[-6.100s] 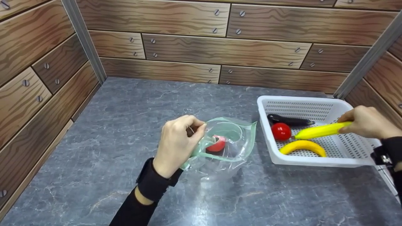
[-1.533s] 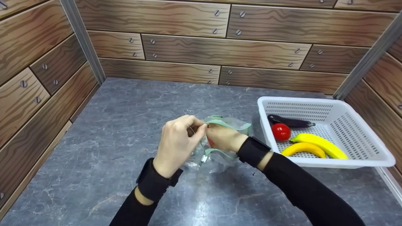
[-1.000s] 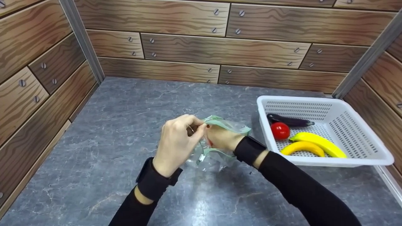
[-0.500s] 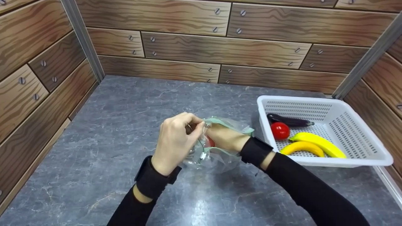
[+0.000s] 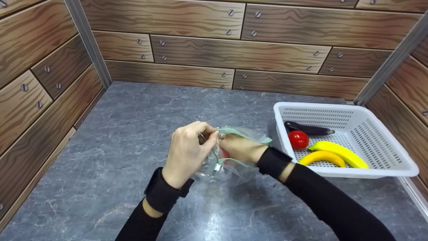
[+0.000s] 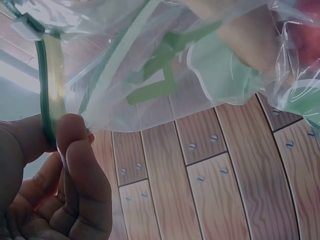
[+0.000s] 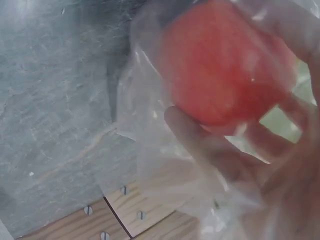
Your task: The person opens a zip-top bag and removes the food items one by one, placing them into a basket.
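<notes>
In the head view my left hand (image 5: pixel 187 150) pinches the green-edged mouth of a clear zip bag (image 5: pixel 239 175) between thumb and fingertips. The left wrist view shows the green zip strip (image 6: pixel 45 95) rising from that pinch, with a small slider (image 6: pixel 29 26) above it. My right hand (image 5: pixel 240 147) reaches through the bag's mouth. Seen through the plastic in the right wrist view, its fingers (image 7: pixel 192 135) curl round a red round fruit (image 7: pixel 220 65). Little of this fruit shows from the head view, as the hand covers most of it.
A white perforated basket (image 5: pixel 384 172) stands at the right. It holds an eggplant (image 5: pixel 309 129), a tomato (image 5: pixel 298 139), a bright yellow banana (image 5: pixel 339 154) and a darker yellow banana (image 5: pixel 322 158). Wood-patterned walls (image 5: pixel 200 50) enclose the grey marbled tabletop (image 5: pixel 150 110).
Earlier my right hand held the bright yellow banana over the basket. That banana now lies in the basket and the hand is inside the bag. My left hand keeps its pinch.
</notes>
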Tool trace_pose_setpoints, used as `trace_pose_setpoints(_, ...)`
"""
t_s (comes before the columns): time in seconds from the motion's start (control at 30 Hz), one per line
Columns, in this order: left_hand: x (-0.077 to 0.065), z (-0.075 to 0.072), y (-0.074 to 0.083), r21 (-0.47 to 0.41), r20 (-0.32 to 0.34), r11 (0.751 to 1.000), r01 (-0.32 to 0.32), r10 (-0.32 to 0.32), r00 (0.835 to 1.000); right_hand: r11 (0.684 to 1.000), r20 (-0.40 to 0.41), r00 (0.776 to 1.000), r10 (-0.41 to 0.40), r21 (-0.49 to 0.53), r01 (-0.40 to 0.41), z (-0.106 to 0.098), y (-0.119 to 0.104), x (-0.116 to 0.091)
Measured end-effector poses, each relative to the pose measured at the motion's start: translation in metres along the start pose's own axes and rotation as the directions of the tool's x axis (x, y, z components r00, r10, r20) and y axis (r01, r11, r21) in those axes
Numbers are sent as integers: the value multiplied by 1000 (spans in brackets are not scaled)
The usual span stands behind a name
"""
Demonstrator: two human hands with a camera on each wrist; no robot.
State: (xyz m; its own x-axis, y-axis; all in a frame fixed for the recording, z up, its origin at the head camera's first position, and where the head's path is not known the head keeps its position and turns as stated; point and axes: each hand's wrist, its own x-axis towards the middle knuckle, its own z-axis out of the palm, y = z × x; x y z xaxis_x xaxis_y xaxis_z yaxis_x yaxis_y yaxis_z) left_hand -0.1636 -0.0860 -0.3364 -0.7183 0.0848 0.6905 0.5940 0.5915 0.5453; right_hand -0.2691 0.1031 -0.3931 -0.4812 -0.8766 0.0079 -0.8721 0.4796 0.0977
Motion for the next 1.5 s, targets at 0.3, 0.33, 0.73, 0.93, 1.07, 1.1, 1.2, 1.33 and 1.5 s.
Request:
trace_pose_setpoints(0.3, 2, -5, 2, -15, -45, 1000, -4, 3, 999, 961, 83, 987, 140, 230, -155, -62, -10, -31)
trace_pose_setpoints(0.33, 3, -6, 2, -16, -49, 1000, -4, 3, 999, 966, 65, 989, 134, 212, -144, -68, -11, -36)
trace_pose_setpoints(0.73, 1, -5, 4, -50, -65, 999, 8, -11, 998, 997, -109, 993, 41, 66, -34, -93, -21, -70)
trace_pose_setpoints(0.93, -1, -1, 6, -75, -60, 997, -10, 5, 998, 995, -16, 997, 72, 70, -71, -101, -24, -72)
trace_pose_setpoints(1.07, -1, -1, 7, -89, -71, 996, -2, -4, 997, 993, -21, 999, 48, 106, -46, -111, -28, -78)
trace_pose_setpoints(1.1, -1, -1, 8, -94, -75, 996, 2, -9, 997, 993, -27, 999, 42, 113, -39, -115, -29, -81)
trace_pose_setpoints(1.2, 0, -2, 10, -100, -86, 995, 10, -19, 996, 991, -49, 998, 41, 130, -34, -126, -34, -87)
trace_pose_setpoints(1.33, -1, -3, 11, -89, -99, 996, 9, -18, 995, 989, -118, 993, 27, 149, -9, -142, -37, -96)
trace_pose_setpoints(1.5, -1, -3, 10, -72, -102, 997, 6, -13, 995, 976, -225, 974, 37, 218, 14, -160, -30, -112)
